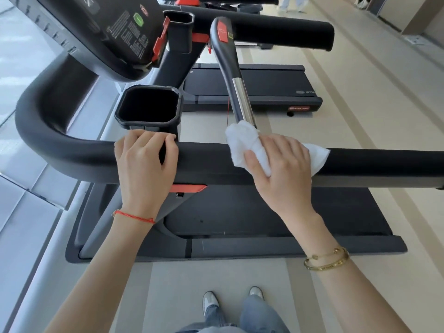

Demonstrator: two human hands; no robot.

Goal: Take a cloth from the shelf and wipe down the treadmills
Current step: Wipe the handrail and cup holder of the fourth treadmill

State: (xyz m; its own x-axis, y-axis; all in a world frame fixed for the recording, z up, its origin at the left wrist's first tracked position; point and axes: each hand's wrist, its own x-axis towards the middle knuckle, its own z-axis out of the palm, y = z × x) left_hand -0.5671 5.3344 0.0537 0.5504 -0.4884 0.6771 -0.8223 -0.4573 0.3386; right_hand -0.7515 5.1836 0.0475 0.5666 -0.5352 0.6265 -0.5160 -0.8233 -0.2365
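Note:
A black treadmill stands in front of me, its padded side handrail running across the middle of the view. My right hand grips a crumpled white cloth and holds it against the top of that handrail, just below a grey and chrome inner handle. My left hand lies on the same handrail further left, fingers curled over its far edge next to the square black cup holder. The console leans in at the upper left. The running belt lies below the rail.
A second treadmill stands beyond, with its own black handrail at the top. Pale floor stretches to the right. A window ledge runs along the left. My feet stand on the floor beside the near deck.

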